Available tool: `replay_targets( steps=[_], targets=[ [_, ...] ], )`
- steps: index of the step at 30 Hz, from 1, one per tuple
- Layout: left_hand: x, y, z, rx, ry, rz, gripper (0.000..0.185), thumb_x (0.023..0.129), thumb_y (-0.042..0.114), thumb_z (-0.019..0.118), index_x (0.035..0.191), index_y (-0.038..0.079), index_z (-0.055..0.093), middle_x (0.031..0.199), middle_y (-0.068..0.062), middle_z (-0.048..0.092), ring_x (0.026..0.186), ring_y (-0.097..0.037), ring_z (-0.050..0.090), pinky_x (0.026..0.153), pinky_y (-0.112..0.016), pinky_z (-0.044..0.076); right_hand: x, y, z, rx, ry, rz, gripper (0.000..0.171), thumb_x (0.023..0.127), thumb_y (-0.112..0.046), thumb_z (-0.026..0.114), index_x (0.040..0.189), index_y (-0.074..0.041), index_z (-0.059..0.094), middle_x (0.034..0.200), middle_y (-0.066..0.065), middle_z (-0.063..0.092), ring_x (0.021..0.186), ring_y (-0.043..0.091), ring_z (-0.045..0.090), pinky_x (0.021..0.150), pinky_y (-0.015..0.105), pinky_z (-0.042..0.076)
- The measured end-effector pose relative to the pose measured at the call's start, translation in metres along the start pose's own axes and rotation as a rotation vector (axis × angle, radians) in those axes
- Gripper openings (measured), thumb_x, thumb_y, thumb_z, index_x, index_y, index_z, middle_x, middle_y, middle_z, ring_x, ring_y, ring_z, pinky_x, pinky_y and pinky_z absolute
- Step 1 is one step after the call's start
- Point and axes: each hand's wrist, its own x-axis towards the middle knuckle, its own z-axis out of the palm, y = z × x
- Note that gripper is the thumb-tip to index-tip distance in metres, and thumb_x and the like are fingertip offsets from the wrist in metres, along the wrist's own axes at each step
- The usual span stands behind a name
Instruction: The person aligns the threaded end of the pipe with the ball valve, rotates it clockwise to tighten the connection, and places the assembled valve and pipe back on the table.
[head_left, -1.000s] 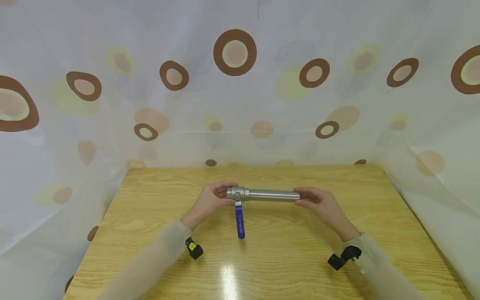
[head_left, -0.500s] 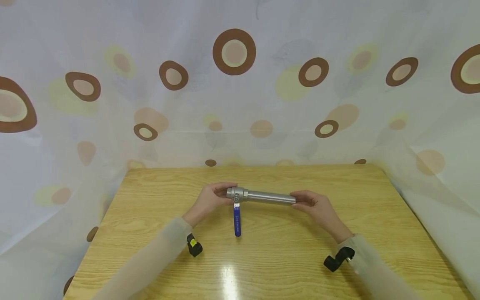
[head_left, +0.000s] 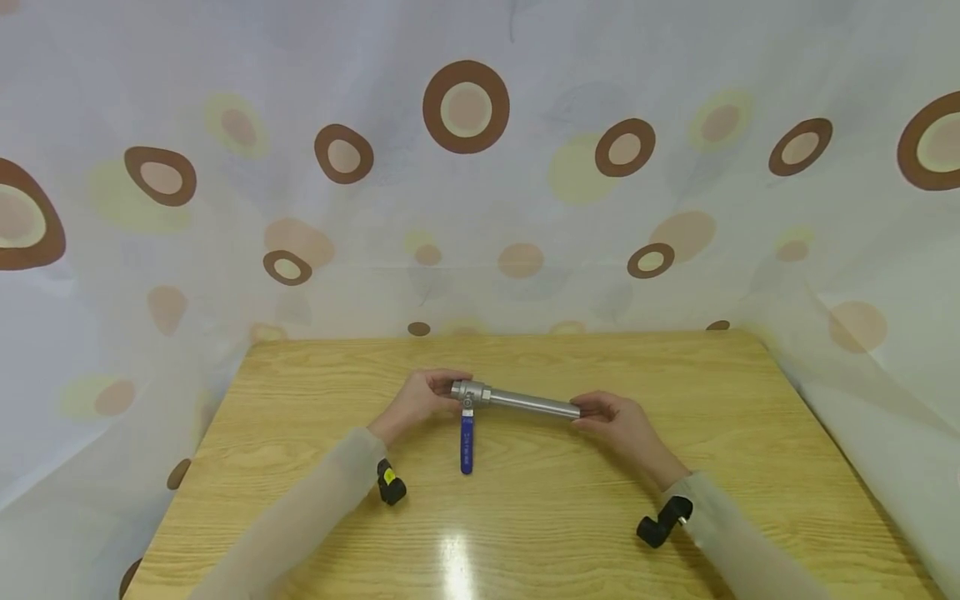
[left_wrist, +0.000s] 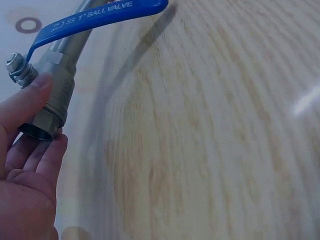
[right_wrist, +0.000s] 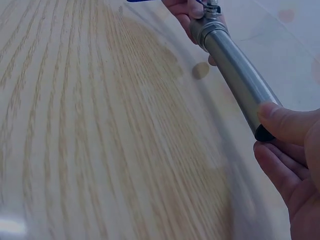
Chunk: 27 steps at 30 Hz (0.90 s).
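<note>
A steel ball valve [head_left: 471,392] with a long blue lever [head_left: 467,444] is joined to a straight metal pipe [head_left: 532,403]. My left hand [head_left: 420,403] grips the valve body at its free end; in the left wrist view the thumb [left_wrist: 30,100] lies along its side and the fingers are behind. "BALL VALVE" is printed on the lever in that view. My right hand [head_left: 618,425] pinches the pipe's far end, thumb [right_wrist: 285,120] on one side, fingers beneath. The pipe slopes down toward the right hand, and the lever points toward the front of the table.
The wooden table [head_left: 547,533] lies under both hands, with a bright light reflection near its front. A white sheet [head_left: 555,200] with brown and yellow circles surrounds the back and sides. Each wrist wears a black camera [head_left: 663,523].
The right hand has moved left and down, tilting the pipe from nearly level to sloping. The valve has shifted slightly left, its lever swinging a little to the left. Both holds stay the same.
</note>
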Motion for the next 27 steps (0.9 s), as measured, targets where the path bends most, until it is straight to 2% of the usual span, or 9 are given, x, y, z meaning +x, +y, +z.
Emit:
replay_targets(
  steps=[6, 17, 27],
  targets=[
    [0.005, -0.006, -0.003, -0.015, -0.019, -0.017, 0.05, 0.086, -0.008, 0.076, 0.135, 0.001, 0.067, 0.144, -0.016, 0.062, 0.137, -0.035, 0.055, 0.112, -0.038, 0.048, 0.0, 0.005, 0.003, -0.015, -0.008, 0.004, 0.041, 0.092, -0.015, 0.08, 0.128, 0.0, 0.069, 0.117, 0.018, 0.074, 0.1, 0.021, 0.073, 0.08, 0.022, 0.059],
    [0.01, -0.018, -0.006, 0.016, -0.035, -0.02, 0.048, 0.089, -0.002, 0.076, 0.136, 0.004, 0.067, 0.144, -0.015, 0.063, 0.136, -0.033, 0.057, 0.113, -0.039, 0.047, 0.002, 0.009, 0.008, -0.09, -0.006, 0.019, 0.037, 0.092, -0.017, 0.081, 0.124, -0.002, 0.072, 0.109, 0.013, 0.076, 0.093, 0.018, 0.073, 0.076, 0.023, 0.058],
    [0.011, -0.017, -0.005, 0.015, -0.046, -0.022, 0.05, 0.089, -0.004, 0.074, 0.138, 0.004, 0.066, 0.145, -0.014, 0.062, 0.137, -0.032, 0.057, 0.112, -0.038, 0.048, 0.001, 0.012, 0.009, -0.189, 0.0, -0.007, 0.035, 0.092, -0.019, 0.081, 0.124, -0.008, 0.073, 0.111, 0.007, 0.077, 0.096, 0.018, 0.073, 0.08, 0.026, 0.058]
  ],
)
